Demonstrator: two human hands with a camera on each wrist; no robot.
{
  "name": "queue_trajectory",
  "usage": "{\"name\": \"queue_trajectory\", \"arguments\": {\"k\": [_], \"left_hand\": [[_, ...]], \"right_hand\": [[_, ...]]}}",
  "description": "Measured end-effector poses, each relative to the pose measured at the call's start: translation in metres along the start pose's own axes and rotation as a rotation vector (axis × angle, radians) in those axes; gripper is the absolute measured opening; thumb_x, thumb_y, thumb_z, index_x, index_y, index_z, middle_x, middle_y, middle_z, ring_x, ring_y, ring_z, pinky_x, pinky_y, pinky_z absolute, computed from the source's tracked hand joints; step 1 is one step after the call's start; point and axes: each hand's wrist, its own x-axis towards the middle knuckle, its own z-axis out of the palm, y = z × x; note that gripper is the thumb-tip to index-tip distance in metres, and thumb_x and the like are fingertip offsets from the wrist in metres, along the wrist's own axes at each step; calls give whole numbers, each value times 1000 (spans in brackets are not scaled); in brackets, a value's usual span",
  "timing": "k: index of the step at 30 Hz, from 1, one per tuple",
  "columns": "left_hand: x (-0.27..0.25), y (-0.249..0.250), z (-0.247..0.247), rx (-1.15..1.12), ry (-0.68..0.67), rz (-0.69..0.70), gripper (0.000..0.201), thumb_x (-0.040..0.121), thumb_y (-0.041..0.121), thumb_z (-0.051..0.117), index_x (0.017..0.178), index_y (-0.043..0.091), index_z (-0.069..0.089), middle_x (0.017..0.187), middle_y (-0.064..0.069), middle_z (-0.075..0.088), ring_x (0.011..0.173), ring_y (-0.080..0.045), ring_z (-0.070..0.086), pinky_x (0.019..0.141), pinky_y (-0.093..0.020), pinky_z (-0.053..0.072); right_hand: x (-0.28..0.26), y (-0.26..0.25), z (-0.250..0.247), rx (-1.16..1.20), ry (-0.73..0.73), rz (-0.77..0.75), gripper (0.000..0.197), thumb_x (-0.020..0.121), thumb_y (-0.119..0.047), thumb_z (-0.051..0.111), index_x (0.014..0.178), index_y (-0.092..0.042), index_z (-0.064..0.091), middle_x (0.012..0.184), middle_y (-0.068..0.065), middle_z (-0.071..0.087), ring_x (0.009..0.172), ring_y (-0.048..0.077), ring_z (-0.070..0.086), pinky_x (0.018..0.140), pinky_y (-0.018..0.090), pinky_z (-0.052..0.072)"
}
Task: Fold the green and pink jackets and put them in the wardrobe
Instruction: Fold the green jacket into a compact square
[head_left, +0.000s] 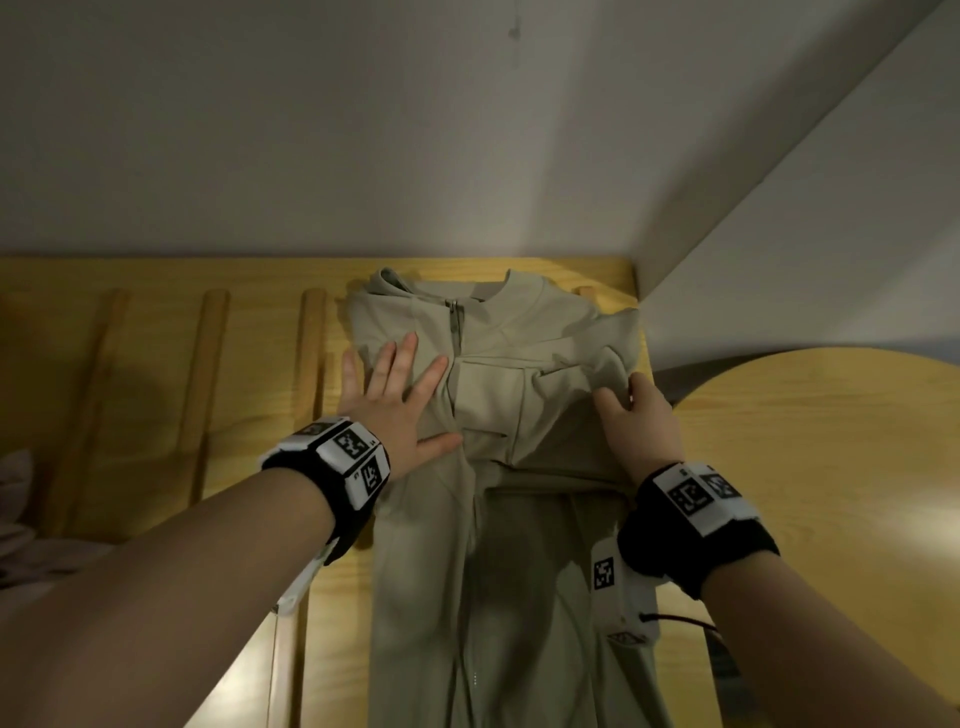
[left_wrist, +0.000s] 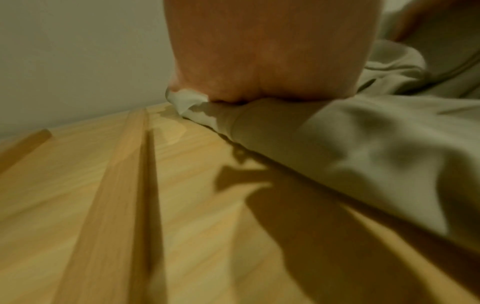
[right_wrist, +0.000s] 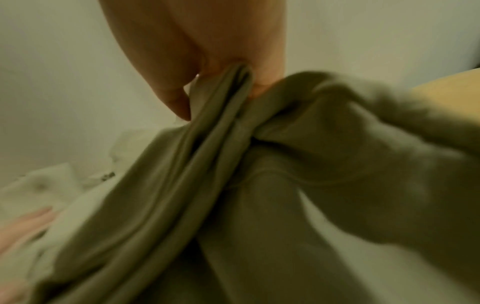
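Slatted wooden bed base (head_left: 156, 395), set against a white wall (head_left: 363, 130). Green jacket (head_left: 498, 467) lies face up along the base's right edge, collar at the far corner, zipper (head_left: 454, 325) closed. Left hand (head_left: 400, 400), fingers spread flat, presses the jacket's chest. Right hand (head_left: 647, 421) pinches a gathered fold of the jacket's sleeve (right_wrist: 228, 107) between thumb and fingers.

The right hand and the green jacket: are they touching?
Touching. The right wrist view shows the right hand pinching a fold of the green jacket between thumb and fingers.
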Motion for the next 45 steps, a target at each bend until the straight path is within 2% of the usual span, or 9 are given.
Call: {"name": "queue_trajectory", "arguments": {"k": [4, 8, 12, 19, 28, 33, 36, 41, 45], "left_hand": [[-1, 3, 2, 31, 64, 16, 97, 67, 86, 9, 140, 35, -28, 148, -6, -38, 139, -25, -30, 92, -55, -37], [-3, 3, 4, 92, 151, 72, 91, 73, 81, 11, 137, 34, -33, 150, -4, -34, 140, -27, -26, 106, -59, -21], [-9, 6, 8, 123, 256, 200, 83, 85, 70, 14, 118, 33, -52, 154, -4, -26, 144, -26, -14, 113, -52, -5], [-20, 13, 10, 30, 305, 283, 61, 94, 51, 27, 149, 31, 8, 153, 1, -19, 145, -24, -5, 115, -46, 5], [-2, 2, 5, -329, 199, 299, 87, 70, 61, 25, 148, 23, 20, 155, 6, 15, 141, -8, 2, 107, -27, -11], [-6, 4, 8, -589, 231, 237, 98, 62, 74, 23, 145, 21, 25, 151, 7, 25, 140, -4, 10, 109, -24, -8], [-6, 8, 10, -676, 266, 212, 96, 72, 63, 53, 147, 35, 0, 150, 5, 27, 140, -8, 14, 111, -31, -5], [-6, 10, 13, -522, 278, 277, 94, 81, 50, 58, 130, 58, -22, 151, 13, 20, 138, -3, 5, 108, -33, -7], [-6, 9, 15, -572, 317, 271, 75, 80, 41, 62, 142, 39, 19, 150, 7, 23, 141, -6, 6, 107, -27, -12]], "right_hand": [[-5, -20, 4, 12, 25, -107, 18, 84, -22, 52, 75, -7, 51, 97, 0, 48, 83, 22, 48, 71, 27, 32], [-11, -40, 23, 22, -37, -163, 21, 86, -18, 53, 69, -8, 47, 124, 12, 50, 93, 19, 48, 67, 21, 26], [-22, -54, 43, -28, -83, -201, 36, 86, -20, 56, 58, -21, 33, 157, 1, 13, 134, 16, 33, 82, 15, 27], [-24, -57, 57, -31, -77, -226, 36, 87, -21, 55, 60, -22, 31, 158, -1, 8, 138, 18, 29, 99, 25, 32], [-13, -55, 73, -103, -181, -373, 36, 85, -22, 58, 56, -17, 37, 153, 4, 24, 141, 19, 20, 107, 37, 32], [-4, -56, 76, -247, -440, -272, 32, 91, -40, 48, 116, -25, 63, 158, -2, 3, 145, 20, -5, 118, 39, 3], [-2, -57, 67, -160, -541, -242, 31, 94, -29, 40, 113, -33, 64, 158, -3, 2, 145, 19, -9, 118, 40, -2], [-3, -42, 55, 11, -471, -352, 40, 87, 5, 37, 110, -17, 61, 152, 0, 27, 143, 14, 13, 108, 13, 4], [1, -33, 46, 63, -296, -384, 30, 88, 1, 48, 113, -14, 57, 121, -2, 53, 118, 16, 49, 92, 13, 33]]}}
